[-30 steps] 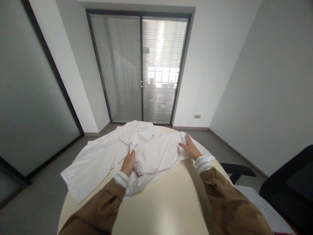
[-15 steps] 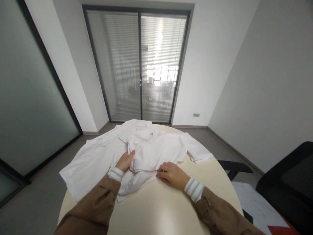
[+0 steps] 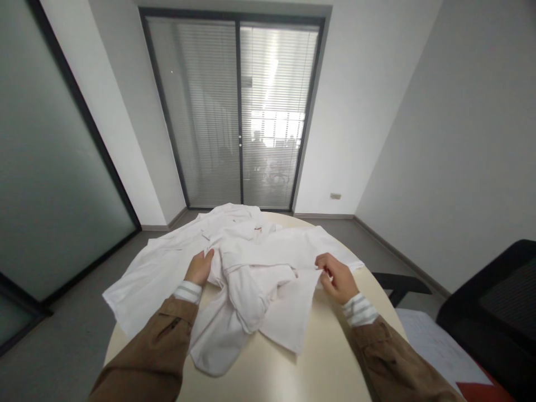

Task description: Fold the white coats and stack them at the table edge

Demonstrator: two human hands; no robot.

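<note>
A white long-sleeved garment, like a lab coat or shirt, lies spread and partly bunched on a round cream table. My left hand pinches its cloth at the left of the bunched part. Over on the right, my right hand grips an edge of the cloth between thumb and fingers. Between my hands, a rumpled sleeve-like part and a flat flap hang toward me over the tabletop. The garment's lower part stretches away to the left, past the table's edge.
A black office chair stands close on the right, its armrest near the table. Papers and something red lie beside it. Behind the table is a glass door with blinds; a frosted panel is at left.
My right hand has moved right and away from me and now holds the cloth's edge. My left hand has shifted slightly left. The near part of the garment has opened out toward me.
</note>
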